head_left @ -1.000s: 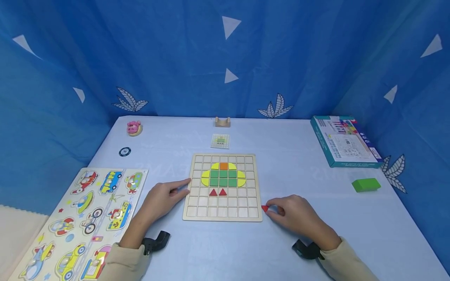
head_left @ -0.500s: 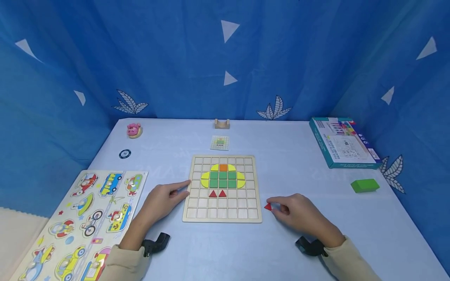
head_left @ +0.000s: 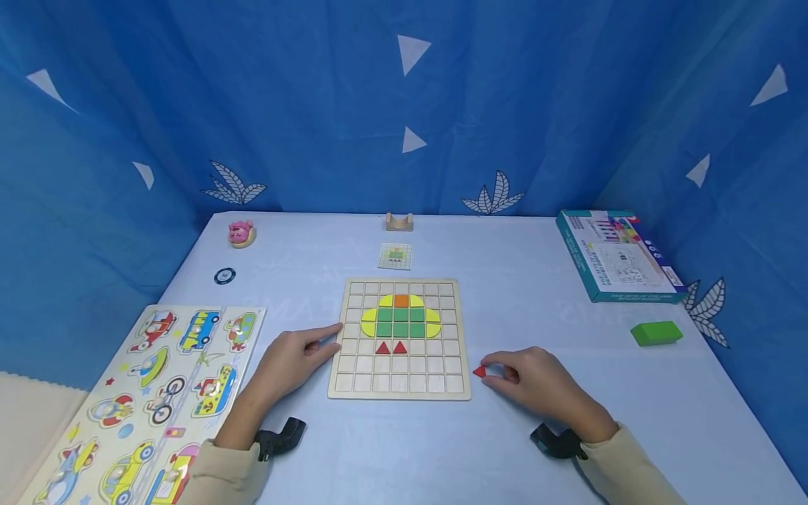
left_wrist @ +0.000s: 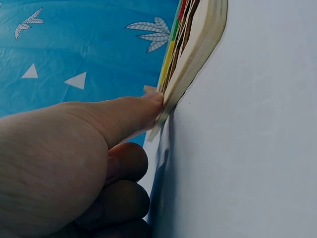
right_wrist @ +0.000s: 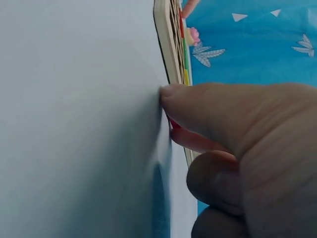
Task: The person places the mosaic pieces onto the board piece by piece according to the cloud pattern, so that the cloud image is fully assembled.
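A square wooden grid board (head_left: 400,383) lies mid-table. On it sit green square tiles (head_left: 400,322), one orange square (head_left: 401,301), yellow rounded corner pieces (head_left: 433,321) and two red triangles (head_left: 382,348). My left hand (head_left: 287,363) rests its index fingertip and thumb against the board's left edge; in the left wrist view the thumb (left_wrist: 131,111) touches the side and the other visible fingers are bent. Just right of the board, my right hand (head_left: 536,382) pinches another red triangle (head_left: 480,372) between thumb and index finger, low by the tabletop. In the right wrist view the fingers mostly hide that triangle.
A small pattern card (head_left: 395,257) and a wooden holder (head_left: 399,223) stand behind the board. At left are a picture puzzle (head_left: 183,393), a black disc (head_left: 224,275) and a pink figurine (head_left: 240,233). A box (head_left: 621,259) and green block (head_left: 656,333) are at right.
My right hand has shifted slightly right, away from the board's edge, and the pinched red triangle is turned differently from a second ago. My left hand stays at the board's left edge.
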The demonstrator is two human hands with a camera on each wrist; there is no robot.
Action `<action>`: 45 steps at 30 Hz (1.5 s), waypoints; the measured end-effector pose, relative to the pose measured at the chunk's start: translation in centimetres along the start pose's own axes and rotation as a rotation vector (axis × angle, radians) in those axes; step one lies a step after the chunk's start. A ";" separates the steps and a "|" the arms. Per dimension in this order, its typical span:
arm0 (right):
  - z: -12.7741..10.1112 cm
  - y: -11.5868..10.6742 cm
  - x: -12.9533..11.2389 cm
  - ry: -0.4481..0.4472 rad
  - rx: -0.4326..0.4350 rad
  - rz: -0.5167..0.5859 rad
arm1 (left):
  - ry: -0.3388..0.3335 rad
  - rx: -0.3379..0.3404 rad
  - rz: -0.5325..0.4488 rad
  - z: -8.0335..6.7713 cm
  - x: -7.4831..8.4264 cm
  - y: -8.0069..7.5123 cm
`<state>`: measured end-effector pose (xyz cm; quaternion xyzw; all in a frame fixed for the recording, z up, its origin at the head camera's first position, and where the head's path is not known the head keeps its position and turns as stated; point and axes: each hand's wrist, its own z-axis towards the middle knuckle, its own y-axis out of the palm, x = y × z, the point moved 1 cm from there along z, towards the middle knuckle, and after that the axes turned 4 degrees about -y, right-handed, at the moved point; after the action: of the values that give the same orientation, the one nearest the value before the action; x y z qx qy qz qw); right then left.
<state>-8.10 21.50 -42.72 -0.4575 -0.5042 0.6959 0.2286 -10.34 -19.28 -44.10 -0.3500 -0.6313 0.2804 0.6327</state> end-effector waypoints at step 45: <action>9.6 2.5 -3.5 -0.230 -0.150 0.148 | 0.003 0.006 -0.003 -0.2 -0.1 -0.2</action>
<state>-14.39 13.04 -42.88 -0.4264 -0.5425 0.7190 0.0830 -10.15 -19.46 -44.00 -0.3476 -0.6300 0.2811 0.6350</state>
